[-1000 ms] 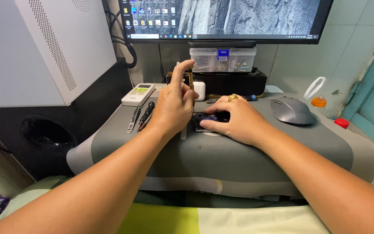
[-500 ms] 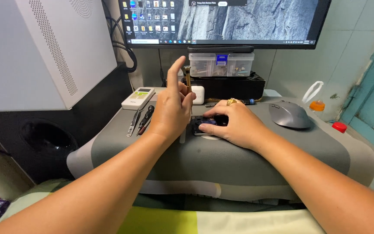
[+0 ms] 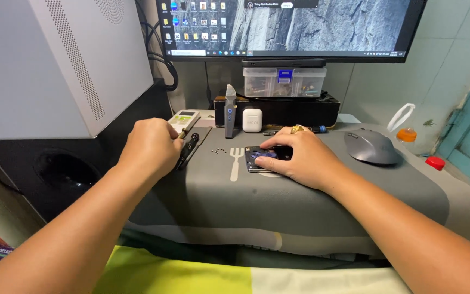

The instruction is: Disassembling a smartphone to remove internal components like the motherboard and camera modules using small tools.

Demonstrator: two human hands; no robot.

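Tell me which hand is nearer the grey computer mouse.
Right. The right hand rests on a small dark device just left of the grey computer mouse; the left hand is far across the cushion.
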